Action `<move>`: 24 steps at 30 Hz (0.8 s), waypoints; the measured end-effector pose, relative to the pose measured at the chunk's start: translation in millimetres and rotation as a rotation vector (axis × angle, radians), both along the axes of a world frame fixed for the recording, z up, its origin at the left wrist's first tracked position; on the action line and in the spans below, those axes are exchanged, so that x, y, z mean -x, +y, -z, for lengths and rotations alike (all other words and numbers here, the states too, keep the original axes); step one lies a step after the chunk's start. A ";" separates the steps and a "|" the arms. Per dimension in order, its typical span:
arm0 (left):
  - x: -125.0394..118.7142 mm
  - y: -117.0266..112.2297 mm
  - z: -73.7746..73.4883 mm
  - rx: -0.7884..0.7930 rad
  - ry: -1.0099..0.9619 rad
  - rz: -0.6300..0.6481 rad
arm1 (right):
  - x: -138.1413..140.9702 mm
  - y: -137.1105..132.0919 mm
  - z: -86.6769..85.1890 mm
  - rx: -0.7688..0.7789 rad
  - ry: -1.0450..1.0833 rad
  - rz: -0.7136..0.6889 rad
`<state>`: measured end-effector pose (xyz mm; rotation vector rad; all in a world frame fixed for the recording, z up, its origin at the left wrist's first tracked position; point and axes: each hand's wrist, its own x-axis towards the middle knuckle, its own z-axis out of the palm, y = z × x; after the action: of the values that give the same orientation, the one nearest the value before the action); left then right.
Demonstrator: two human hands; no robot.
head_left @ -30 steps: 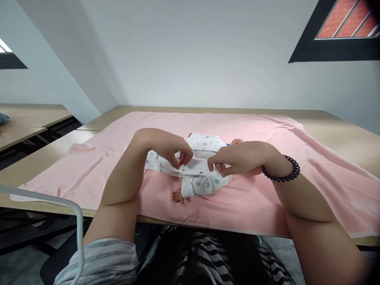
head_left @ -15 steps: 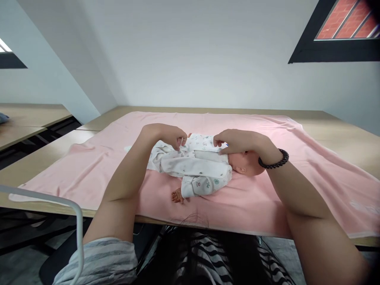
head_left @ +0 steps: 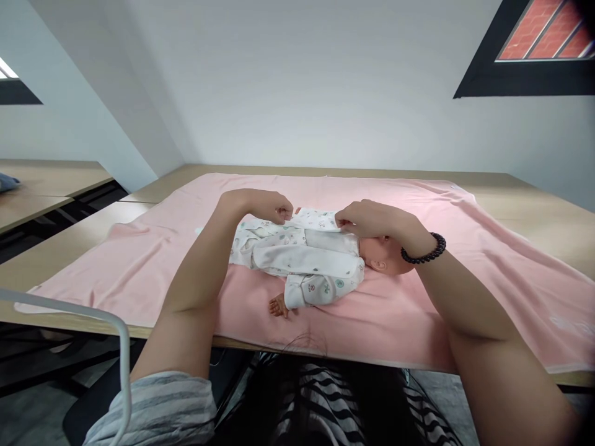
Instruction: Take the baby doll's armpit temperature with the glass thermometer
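A baby doll (head_left: 388,259) lies on its back on a pink blanket (head_left: 418,210), its head to the right. It wears a white printed romper (head_left: 307,260); one small hand shows at the near sleeve. My left hand (head_left: 267,205) pinches the far edge of the romper near the doll's middle. My right hand (head_left: 369,218), a dark bead bracelet on its wrist, pinches the same far edge near the collar, partly covering the doll's head.
The blanket covers a wooden table (head_left: 534,198) against a white wall. A white chair rail (head_left: 93,316) curves at the near left. Another wooden table (head_left: 41,186) stands to the left. My striped clothing shows below the table edge.
Both hands let go of the front flap over the doll's chest and moved to the far side of the romper, where they now pinch its edge.
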<state>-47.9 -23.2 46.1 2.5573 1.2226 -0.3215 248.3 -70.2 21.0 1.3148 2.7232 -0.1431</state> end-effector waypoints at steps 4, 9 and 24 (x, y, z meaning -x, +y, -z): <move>7.9 -0.2 -8.2 -0.088 -0.056 -0.078 | 4.7 -7.9 -8.4 -0.194 -0.018 0.133; 9.6 17.7 5.5 -0.189 -0.113 -0.144 | 11.3 -6.2 -0.6 -0.302 -0.045 0.251; -22.3 16.0 24.7 -0.117 -0.137 0.121 | -114.4 84.7 19.2 0.182 0.165 0.422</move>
<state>-25.6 -7.2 21.4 2.7089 1.0691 -0.0999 362.7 14.5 1.7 1.8698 2.4371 -0.5423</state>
